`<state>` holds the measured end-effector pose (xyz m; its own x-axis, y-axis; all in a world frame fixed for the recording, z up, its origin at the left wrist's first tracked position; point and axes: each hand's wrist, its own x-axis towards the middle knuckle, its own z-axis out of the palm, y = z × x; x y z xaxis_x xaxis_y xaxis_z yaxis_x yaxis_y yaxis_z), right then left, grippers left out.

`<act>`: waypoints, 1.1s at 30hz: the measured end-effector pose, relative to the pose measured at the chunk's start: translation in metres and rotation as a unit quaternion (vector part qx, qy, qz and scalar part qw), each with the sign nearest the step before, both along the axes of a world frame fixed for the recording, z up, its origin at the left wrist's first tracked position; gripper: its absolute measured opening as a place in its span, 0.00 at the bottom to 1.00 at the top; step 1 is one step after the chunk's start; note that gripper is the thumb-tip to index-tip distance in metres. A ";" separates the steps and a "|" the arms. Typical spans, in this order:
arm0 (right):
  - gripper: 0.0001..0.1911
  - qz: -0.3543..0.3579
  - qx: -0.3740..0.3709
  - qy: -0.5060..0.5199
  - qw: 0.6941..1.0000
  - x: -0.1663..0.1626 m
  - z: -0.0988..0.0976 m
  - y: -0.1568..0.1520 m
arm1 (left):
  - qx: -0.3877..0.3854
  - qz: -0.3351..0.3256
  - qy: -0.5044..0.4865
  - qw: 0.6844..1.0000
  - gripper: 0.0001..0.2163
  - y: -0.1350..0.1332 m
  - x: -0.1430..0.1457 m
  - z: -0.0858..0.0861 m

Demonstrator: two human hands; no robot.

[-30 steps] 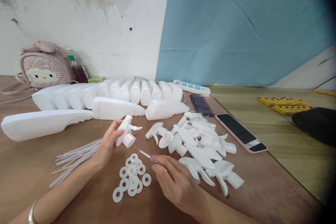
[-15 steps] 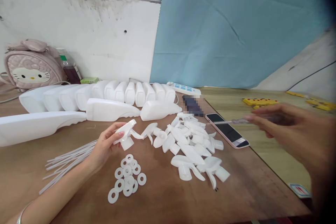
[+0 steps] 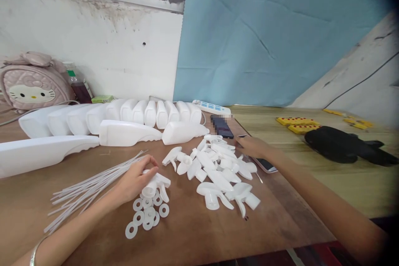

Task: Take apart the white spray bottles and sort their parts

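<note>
My left hand (image 3: 135, 179) is closed round a white spray trigger head (image 3: 156, 184) and holds it low over a small heap of white plastic washers (image 3: 145, 216). A bundle of thin white dip tubes (image 3: 90, 185) lies just left of that hand. My right hand (image 3: 253, 146) reaches out knuckles up, resting over a pink-edged phone (image 3: 266, 165) beside the pile of white trigger heads (image 3: 218, 166). Its fingers curl down together, and what they hold is hidden.
White bottles (image 3: 124, 133) lie in rows across the back of the brown table (image 3: 193, 232). A pink cat-face bag (image 3: 33, 87) stands far left. A power strip (image 3: 212, 107), a second phone (image 3: 222, 126), yellow blocks (image 3: 296, 122) and a black object (image 3: 339, 147) lie to the right.
My left hand has lowered the trigger head down to the washers. My right hand, which carried a thin screwdriver up and to the right, has come down over the phone.
</note>
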<state>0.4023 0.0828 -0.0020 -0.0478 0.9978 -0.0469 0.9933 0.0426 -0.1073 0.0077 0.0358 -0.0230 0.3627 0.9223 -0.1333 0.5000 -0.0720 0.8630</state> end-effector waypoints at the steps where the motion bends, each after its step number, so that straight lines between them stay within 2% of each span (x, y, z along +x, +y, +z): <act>1: 0.10 -0.002 0.003 -0.014 1.000 0.000 -0.001 0.001 | -0.015 -0.005 0.018 1.000 0.10 0.000 0.003 0.000; 5: 0.11 -0.030 0.084 -0.061 0.994 -0.014 0.011 -0.010 | -0.116 -0.016 0.033 0.993 0.12 0.006 0.015 -0.001; 9: 0.15 -0.061 0.201 -0.072 0.975 -0.058 0.024 -0.045 | -0.196 -0.031 0.023 0.980 0.13 0.016 0.031 -0.006; 10: 0.14 -0.043 0.225 -0.059 0.972 -0.073 0.024 -0.057 | -0.204 -0.038 0.020 0.978 0.13 0.018 0.035 -0.006; 11: 0.13 0.013 0.280 -0.008 0.960 -0.090 0.023 -0.068 | -0.211 -0.044 0.018 0.976 0.12 0.019 0.039 -0.006; 12: 0.11 0.091 0.303 0.048 0.948 -0.106 0.021 -0.080 | -0.216 -0.049 0.016 0.975 0.12 0.020 0.043 -0.005; 14: 0.08 0.203 0.302 0.116 0.924 -0.137 0.014 -0.099 | -0.227 -0.056 0.018 0.972 0.13 0.020 0.049 -0.003; 15: 0.09 0.232 0.301 0.127 0.916 -0.150 0.009 -0.105 | -0.231 -0.057 0.020 0.971 0.13 0.019 0.051 -0.002; 16: 0.14 0.262 0.259 0.123 0.922 -0.162 0.004 -0.109 | -0.233 -0.055 0.021 0.971 0.14 0.018 0.053 -0.001; 19: 0.25 0.290 0.186 0.102 0.933 -0.182 -0.011 -0.110 | -0.231 -0.047 0.022 0.972 0.17 0.014 0.055 0.000; 21: 0.22 0.292 0.177 0.092 0.935 -0.187 -0.021 -0.105 | -0.226 -0.041 0.026 0.973 0.18 0.012 0.053 0.001; 24: 0.14 0.289 0.185 0.106 0.933 -0.188 -0.030 -0.098 | -0.179 -0.045 0.055 0.981 0.19 0.009 0.042 0.004; 26: 0.12 0.276 0.204 0.124 0.931 -0.189 -0.034 -0.096 | -0.076 -0.062 0.099 0.990 0.17 0.007 0.029 0.009; 29: 0.13 0.256 0.246 0.115 0.928 -0.191 -0.038 -0.095 | 0.063 -0.097 0.167 0.979 0.12 0.006 0.007 0.017; 33: 0.12 0.259 0.275 0.045 0.925 -0.193 -0.043 -0.093 | 0.103 -0.171 0.204 0.958 0.10 0.009 -0.016 0.022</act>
<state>0.2096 -0.0105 -0.0455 -0.5054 0.7120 0.4875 0.8127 0.5827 -0.0086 -0.0084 0.0444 -0.0008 0.6059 0.7801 -0.1558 0.7090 -0.4407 0.5506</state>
